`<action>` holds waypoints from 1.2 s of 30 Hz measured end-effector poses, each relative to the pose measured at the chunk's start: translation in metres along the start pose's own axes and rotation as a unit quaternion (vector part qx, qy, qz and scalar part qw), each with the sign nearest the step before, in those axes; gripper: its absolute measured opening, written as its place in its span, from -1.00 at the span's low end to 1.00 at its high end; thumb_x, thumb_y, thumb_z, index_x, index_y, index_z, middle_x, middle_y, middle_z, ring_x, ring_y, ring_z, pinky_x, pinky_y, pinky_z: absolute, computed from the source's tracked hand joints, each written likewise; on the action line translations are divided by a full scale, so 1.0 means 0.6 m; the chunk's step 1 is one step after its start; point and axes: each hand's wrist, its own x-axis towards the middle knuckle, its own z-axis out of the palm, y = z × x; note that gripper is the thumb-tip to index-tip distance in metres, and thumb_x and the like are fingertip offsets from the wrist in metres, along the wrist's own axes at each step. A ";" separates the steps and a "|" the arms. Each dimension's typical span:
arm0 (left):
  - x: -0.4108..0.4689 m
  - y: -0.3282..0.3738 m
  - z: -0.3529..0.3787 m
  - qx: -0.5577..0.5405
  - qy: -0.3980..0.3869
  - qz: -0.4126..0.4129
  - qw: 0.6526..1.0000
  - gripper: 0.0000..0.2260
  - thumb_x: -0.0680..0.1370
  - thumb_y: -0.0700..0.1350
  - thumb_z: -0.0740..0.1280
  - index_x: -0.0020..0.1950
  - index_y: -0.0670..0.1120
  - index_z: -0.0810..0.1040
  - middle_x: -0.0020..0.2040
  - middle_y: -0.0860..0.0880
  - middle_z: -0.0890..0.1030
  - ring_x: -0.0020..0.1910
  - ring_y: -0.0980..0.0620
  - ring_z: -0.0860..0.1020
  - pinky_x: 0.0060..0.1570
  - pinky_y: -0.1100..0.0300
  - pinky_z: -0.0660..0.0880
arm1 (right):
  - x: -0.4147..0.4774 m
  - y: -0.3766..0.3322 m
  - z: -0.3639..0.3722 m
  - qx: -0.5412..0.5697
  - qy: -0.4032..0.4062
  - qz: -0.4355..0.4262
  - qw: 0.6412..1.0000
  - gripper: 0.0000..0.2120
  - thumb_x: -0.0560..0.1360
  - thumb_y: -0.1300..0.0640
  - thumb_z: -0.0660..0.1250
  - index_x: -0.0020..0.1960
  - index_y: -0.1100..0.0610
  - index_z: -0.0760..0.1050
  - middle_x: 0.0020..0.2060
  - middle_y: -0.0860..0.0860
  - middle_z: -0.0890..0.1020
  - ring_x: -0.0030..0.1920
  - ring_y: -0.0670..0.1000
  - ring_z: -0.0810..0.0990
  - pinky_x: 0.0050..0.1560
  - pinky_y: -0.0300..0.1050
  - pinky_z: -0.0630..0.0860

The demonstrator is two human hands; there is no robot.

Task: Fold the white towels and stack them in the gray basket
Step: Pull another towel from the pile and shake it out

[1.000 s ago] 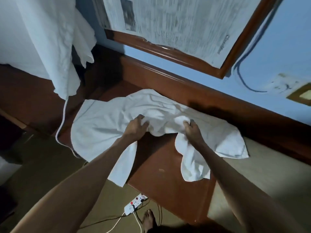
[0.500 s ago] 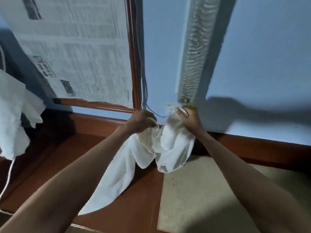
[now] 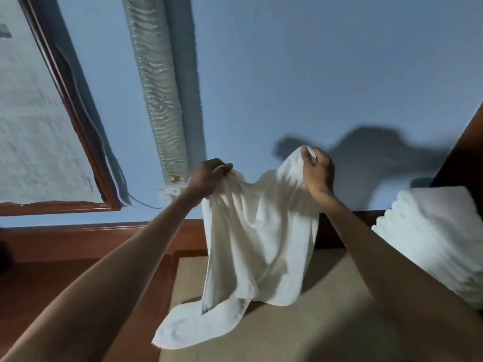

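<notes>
A white towel [image 3: 258,246] hangs in the air in front of the blue wall. My left hand [image 3: 209,178] is shut on its upper edge at the left, and my right hand [image 3: 317,171] is shut on a raised corner at the right, a little higher. The towel's lower end trails onto a beige surface [image 3: 326,322] below. A stack of folded white towels [image 3: 433,239] lies at the right edge. No gray basket is in view.
A wood-framed panel covered with newspaper [image 3: 39,126] fills the left. A ribbed grey pipe [image 3: 159,87] runs down the wall to a small box [image 3: 171,190]. Brown wood [image 3: 52,283] borders the beige surface at the left, with a dark wooden edge [image 3: 467,152] at far right.
The view has swung right and both hands have carried the towel to the right over the beige surface. The hands have spread apart, so the towel hangs more open. The folded stack has come into view.
</notes>
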 end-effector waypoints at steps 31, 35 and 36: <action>0.153 -0.008 0.156 0.037 -0.199 0.126 0.971 -0.56 0.62 0.15 0.37 -0.28 -0.16 0.60 -0.37 0.08 0.56 -0.38 0.09 0.48 -0.33 0.20 0.39 | 0.080 0.070 0.052 -0.049 -0.208 -0.073 0.974 -0.63 0.66 0.17 0.24 -0.29 0.07 0.23 -0.41 -0.05 0.29 -0.34 -0.03 0.28 -0.26 -0.03 0.22; 0.174 -0.005 0.169 0.006 -0.231 0.124 0.965 -0.60 0.62 0.20 0.36 -0.20 -0.10 0.57 -0.32 -0.19 0.52 -0.33 0.06 0.41 -0.28 0.13 0.32 | 0.108 0.077 0.056 -0.050 -0.202 -0.064 0.976 -0.68 0.67 0.19 0.22 -0.24 0.14 0.28 -0.39 -0.04 0.31 -0.33 -0.03 0.29 -0.24 -0.04 0.23; 0.175 -0.001 0.171 -0.007 -0.235 0.125 0.964 -0.68 0.59 0.21 0.40 -0.09 -0.04 0.64 -0.25 -0.22 0.60 -0.30 0.06 0.46 -0.27 0.14 0.35 | 0.115 0.077 0.052 -0.040 -0.200 -0.060 0.977 -0.69 0.68 0.20 0.22 -0.24 0.15 0.28 -0.38 -0.04 0.31 -0.34 -0.05 0.27 -0.25 -0.05 0.22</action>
